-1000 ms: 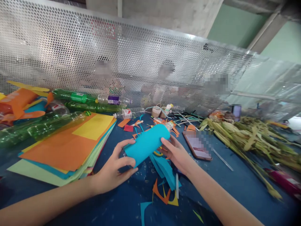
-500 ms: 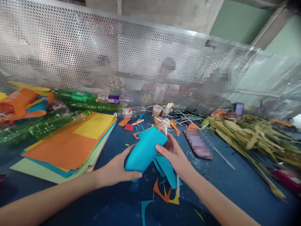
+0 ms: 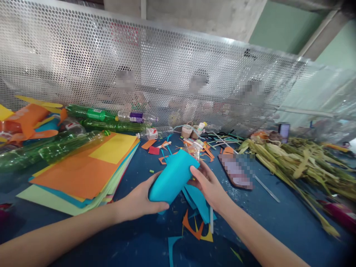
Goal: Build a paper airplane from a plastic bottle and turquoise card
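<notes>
A clear plastic bottle (image 3: 195, 146) is tilted in front of me, its neck pointing up and to the right. Bright blue paper (image 3: 172, 177) is curled around its body. My left hand (image 3: 144, 196) grips the lower end of the wrapped bottle, thumb in front and fingers mostly hidden behind it. At the upper edge of the paper, my right hand (image 3: 207, 182) presses its thumb to the rim, with its other fingers curled behind the bottle. Beneath lie blue paper scraps (image 3: 198, 200) and orange cut-offs (image 3: 191, 227).
On the left are a stack of coloured paper (image 3: 75, 172) and several green bottles (image 3: 69, 146). A phone (image 3: 235, 172) lies to the right, beside dried corn husks (image 3: 300, 163). Small pots (image 3: 187, 130) stand farther back, before a perforated metal screen (image 3: 164, 66) with people behind it.
My right thumb has shifted slightly up and right along the paper's edge. Both hands keep holding the wrapped bottle, and the view has moved a little.
</notes>
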The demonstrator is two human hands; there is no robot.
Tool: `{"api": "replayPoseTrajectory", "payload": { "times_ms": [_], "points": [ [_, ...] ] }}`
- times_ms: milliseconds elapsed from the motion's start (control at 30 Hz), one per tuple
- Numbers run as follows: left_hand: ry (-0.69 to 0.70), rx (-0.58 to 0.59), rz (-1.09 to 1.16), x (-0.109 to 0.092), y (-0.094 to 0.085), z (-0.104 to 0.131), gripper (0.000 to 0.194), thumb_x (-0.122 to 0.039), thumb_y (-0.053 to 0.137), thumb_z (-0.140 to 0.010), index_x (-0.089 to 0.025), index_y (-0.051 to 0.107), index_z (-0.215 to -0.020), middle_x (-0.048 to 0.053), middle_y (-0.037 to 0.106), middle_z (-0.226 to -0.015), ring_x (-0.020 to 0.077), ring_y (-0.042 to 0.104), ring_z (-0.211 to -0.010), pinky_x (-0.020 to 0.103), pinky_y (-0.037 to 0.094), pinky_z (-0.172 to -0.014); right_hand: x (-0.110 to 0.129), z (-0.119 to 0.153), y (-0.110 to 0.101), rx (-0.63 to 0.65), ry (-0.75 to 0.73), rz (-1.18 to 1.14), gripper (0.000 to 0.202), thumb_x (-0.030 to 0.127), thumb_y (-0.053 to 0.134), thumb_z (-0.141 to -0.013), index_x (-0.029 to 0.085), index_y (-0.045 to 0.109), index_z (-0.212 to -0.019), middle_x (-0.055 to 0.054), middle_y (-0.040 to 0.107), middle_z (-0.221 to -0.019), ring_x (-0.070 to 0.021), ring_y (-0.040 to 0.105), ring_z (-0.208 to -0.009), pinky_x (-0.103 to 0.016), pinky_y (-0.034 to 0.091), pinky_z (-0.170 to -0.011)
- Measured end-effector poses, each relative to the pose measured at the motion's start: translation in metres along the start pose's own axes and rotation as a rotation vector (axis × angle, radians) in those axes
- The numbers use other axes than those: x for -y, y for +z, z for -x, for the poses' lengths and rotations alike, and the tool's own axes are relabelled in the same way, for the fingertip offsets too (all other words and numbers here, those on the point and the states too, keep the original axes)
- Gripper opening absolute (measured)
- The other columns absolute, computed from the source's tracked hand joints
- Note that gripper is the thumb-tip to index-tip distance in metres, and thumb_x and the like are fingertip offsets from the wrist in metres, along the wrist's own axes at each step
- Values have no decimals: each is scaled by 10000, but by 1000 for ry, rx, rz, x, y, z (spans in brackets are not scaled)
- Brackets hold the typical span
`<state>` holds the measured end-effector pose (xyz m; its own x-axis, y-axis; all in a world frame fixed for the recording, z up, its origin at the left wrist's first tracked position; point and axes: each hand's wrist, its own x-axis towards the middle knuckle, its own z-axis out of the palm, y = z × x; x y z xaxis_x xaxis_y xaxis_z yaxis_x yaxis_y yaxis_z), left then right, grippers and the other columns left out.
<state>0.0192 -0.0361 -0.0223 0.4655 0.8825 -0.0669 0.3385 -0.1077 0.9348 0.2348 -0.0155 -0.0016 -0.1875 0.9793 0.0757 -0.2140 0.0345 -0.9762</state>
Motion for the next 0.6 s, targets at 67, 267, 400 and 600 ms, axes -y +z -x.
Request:
{"api": "replayPoseTrajectory", "payload": {
  "times_ms": [67, 267, 400, 600],
  "points": [
    [8, 8, 9, 1, 0, 0, 877, -404, 676, -668, -267, 185, -1381, 108, 431, -1315, 305, 516, -1062, 389, 485, -792, -2, -1, -3, -3, 6, -40, 308, 379, 604, -780, 280, 528, -1061, 7, 656, -963, -167, 617, -842, -290, 517, -683],
    [-19, 73, 196, 0, -8, -1, 906, -407, 715, -634, -280, 214, -1378, 87, 369, -1372, 319, 416, -1177, 425, 394, -925, -2, -5, -5, -40, 87, -111, 252, 416, 576, -789, 240, 568, -969, 0, 673, -887, -171, 628, -801, -293, 531, -668],
    [-127, 337, 753, -3, -15, -5, 707, -638, 401, -775, -230, 295, -1343, 128, 488, -1256, 298, 526, -1068, 443, 375, -919, 0, -10, -9, -133, 231, -143, 285, 445, 563, -787, 211, 593, -948, -24, 681, -833, -174, 629, -727, -307, 544, -642],
    [-235, 408, 931, 5, -15, -10, 542, -523, 404, -841, -89, 509, -1148, 134, 615, -942, 260, 608, -889, 407, 367, -900, 3, -15, -10, -140, 318, -208, 271, 404, 526, -819, 212, 594, -996, -36, 666, -917, -182, 616, -791, -328, 543, -706]
  ]
}}
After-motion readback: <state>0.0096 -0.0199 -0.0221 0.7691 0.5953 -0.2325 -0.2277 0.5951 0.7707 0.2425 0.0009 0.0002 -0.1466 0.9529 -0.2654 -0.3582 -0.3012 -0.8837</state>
